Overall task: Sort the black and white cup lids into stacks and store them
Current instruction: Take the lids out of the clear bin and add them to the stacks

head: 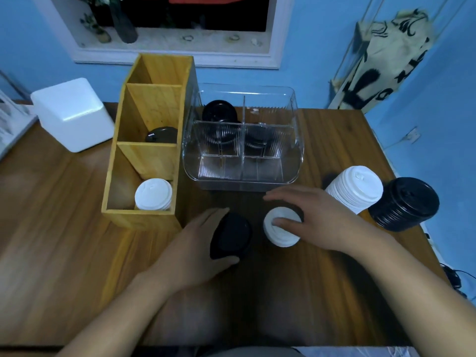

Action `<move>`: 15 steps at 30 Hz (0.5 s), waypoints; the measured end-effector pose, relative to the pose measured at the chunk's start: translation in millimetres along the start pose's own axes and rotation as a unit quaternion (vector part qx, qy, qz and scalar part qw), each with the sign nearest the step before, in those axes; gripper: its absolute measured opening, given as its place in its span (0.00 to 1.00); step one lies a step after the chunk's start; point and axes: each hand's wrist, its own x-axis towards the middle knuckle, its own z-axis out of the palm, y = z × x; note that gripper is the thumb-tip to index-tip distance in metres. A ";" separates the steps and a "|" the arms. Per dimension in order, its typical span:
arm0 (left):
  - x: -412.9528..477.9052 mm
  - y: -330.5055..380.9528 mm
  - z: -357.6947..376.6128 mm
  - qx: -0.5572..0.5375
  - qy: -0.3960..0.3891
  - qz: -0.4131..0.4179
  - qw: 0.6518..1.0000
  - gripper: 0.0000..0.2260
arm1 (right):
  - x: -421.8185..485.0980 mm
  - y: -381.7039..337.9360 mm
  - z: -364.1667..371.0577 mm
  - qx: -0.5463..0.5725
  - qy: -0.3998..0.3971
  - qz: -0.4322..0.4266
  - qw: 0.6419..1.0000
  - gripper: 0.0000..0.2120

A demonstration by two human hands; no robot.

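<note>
My left hand (195, 251) grips a short stack of black lids (231, 235) at the table's middle, fingers and thumb curled round its rim. Beside it my right hand (316, 217) holds a white lid (280, 231) that sits over a dark one, with the thumb on top and fingers round the far side. A tall white lid stack (356, 191) and a tall black lid stack (405, 203) lean at the right. The wooden organiser (144, 217) holds white lids (153, 194) in its near compartment and a black lid (161, 135) in the middle one. The clear bin (242, 173) holds black lids (219, 112).
A white foam box (72, 114) stands at the back left on the wooden table (64, 253). A blue wall and a window frame lie behind. A printed cloth bag (381, 63) hangs at the right. Cables lie beyond the table's right edge.
</note>
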 end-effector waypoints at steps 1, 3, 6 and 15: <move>3.2 -1.9 2.9 -0.014 0.002 -0.006 1.000 0.46 | 9.9 -5.5 -3.6 -0.001 0.008 -0.012 1.000 0.21; 11.2 -3.8 7.0 -0.036 0.013 -0.015 0.999 0.47 | 30.8 -14.9 -9.3 -0.008 0.028 -0.032 0.999 0.17; 18.8 -3.5 11.6 -0.060 0.025 -0.028 0.998 0.48 | 61.7 -28.3 -20.0 -0.007 0.041 -0.030 0.999 0.13; 17.0 -12.2 22.0 -0.104 0.063 -0.002 0.993 0.44 | 204.1 -39.4 -58.2 -0.036 0.179 0.039 0.982 0.10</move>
